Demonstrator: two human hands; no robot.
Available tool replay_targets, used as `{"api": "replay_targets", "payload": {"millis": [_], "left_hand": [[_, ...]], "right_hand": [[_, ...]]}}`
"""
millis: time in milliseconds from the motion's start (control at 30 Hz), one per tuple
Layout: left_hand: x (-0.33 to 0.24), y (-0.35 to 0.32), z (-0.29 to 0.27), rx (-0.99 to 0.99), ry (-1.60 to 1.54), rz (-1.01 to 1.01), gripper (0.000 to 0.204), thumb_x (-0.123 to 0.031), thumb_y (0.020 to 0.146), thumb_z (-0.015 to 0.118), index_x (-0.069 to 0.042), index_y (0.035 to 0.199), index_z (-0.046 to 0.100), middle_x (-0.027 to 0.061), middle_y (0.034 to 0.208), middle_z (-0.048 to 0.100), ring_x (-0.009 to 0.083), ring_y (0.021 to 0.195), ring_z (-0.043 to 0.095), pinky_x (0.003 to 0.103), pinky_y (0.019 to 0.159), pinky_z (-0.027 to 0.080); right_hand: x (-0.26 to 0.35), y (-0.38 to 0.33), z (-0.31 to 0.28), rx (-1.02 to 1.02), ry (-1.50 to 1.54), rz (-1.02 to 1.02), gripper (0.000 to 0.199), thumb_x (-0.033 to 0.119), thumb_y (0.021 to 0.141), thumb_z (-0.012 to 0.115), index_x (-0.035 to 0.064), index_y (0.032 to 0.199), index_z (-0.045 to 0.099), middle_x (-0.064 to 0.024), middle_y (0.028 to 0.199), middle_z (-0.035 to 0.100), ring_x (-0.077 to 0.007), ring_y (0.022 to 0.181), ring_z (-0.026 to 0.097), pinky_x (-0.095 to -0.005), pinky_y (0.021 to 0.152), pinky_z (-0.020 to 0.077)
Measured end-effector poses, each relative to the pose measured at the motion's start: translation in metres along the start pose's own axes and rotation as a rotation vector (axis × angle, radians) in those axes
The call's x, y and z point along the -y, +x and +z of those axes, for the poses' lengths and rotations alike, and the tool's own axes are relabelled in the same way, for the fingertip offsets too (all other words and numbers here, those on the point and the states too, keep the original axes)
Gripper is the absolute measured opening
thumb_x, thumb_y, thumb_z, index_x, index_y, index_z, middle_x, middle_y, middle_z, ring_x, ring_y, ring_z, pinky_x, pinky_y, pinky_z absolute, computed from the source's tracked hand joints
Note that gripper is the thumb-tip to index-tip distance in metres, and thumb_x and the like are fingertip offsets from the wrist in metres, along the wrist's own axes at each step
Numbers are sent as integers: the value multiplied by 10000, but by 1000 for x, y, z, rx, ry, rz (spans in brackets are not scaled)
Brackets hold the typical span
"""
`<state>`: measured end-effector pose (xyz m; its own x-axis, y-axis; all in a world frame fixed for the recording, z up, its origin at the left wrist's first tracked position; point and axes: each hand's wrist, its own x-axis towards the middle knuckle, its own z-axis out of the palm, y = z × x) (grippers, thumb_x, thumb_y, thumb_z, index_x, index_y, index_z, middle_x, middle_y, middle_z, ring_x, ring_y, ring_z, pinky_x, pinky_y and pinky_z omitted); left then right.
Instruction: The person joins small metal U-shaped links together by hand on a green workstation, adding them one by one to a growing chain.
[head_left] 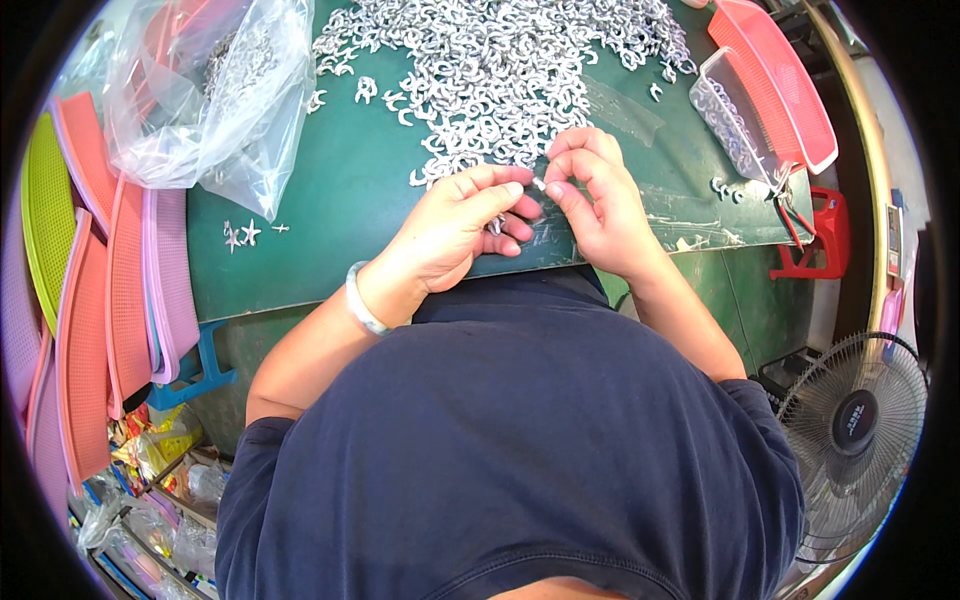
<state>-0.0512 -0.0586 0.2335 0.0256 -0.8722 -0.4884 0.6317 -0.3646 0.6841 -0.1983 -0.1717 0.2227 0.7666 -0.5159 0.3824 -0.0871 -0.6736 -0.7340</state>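
Note:
A big heap of small pale grey C-shaped pieces (500, 85) covers the far middle of the green table (350, 230). Near the table's front edge, my left hand (440, 225) is half curled, palm inward, with a few small grey pieces (495, 224) held under its fingers. My right hand (610, 210) pinches a tiny whitish piece (540, 184) between thumb and forefinger, close to my left fingertips. The exact shape of that piece is too small to make out. On my left wrist sits a pale bangle (362, 300).
At the back left stands a clear plastic bag (210, 140) with grey pieces inside. Star-shaped pieces (250, 233) lie in front of it. Coloured baskets (85, 290) are stacked along the left. A pink basket (785, 100) and clear container (735, 120) stand right, above a fan (855, 430).

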Motion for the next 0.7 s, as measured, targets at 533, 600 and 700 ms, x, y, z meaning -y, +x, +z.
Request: {"api": "replay_targets", "payload": {"millis": [533, 600, 700], "left_hand": [[5, 7, -3, 13, -134, 32, 96, -27, 832, 485, -43, 908, 541, 102, 898, 612, 162, 736, 608, 253, 638, 513], [5, 7, -4, 15, -119, 30, 116, -28, 830, 488, -41, 935, 536, 98, 890, 605, 163, 738, 604, 258, 636, 510], [2, 6, 0, -7, -83, 15, 120, -71, 850, 516, -43, 966, 525, 80, 863, 591, 149, 727, 588, 258, 622, 499]], "right_hand": [[-20, -3, -10, -7, -411, -121, 161, 58, 677, 661, 77, 828, 610, -45, 850, 536, -245, 829, 495, -347, 719, 380], [-22, -1, -9, -4, -441, -168, 155, 66, 680, 661, 75, 825, 610, -46, 837, 537, -245, 812, 499, -346, 709, 381], [-23, 1, -9, -55, -391, -187, 139, 65, 684, 658, 74, 812, 604, -49, 821, 538, -245, 790, 504, -342, 697, 388]]}}
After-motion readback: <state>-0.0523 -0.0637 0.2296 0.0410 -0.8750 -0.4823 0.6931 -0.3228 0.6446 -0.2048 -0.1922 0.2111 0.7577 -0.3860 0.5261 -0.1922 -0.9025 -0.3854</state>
